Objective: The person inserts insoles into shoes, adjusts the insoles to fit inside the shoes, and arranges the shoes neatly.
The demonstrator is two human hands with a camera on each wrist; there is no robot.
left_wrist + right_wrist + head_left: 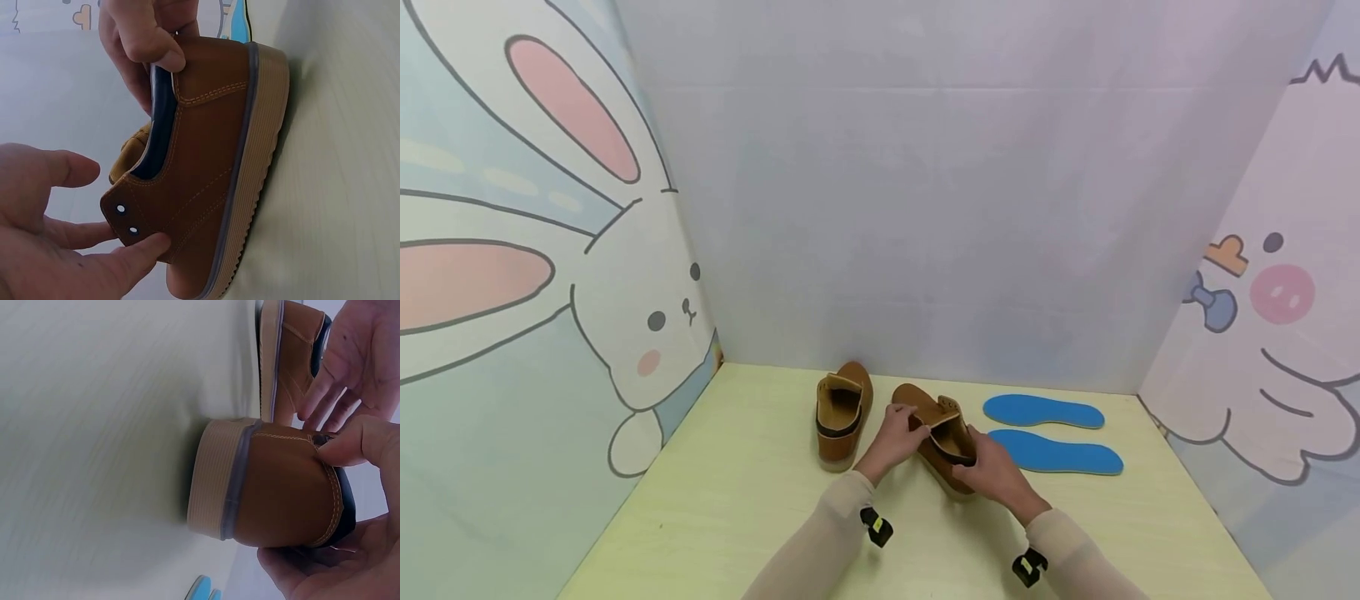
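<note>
A brown lace-up shoe (927, 458) with a tan ribbed sole stands on the table, its toe pointing away and to the left. At its heel collar my right hand (996, 473) grips it, thumb on one side and fingers on the other. My left hand (895, 435) is at the front of the opening. In the left wrist view, fingertips (159, 242) of that hand touch the eyelet flap (122, 209), while its thumb stays off the leather. No lace shows in the eyelets. The matching brown shoe (837, 450) stands to the left, untouched.
Two blue insoles, a far one (1043, 410) and a nearer one (1060, 454), lie flat right of the held shoe. The pale yellow table (760, 500) meets a grey back wall (925, 208). Printed side panels flank it on both sides.
</note>
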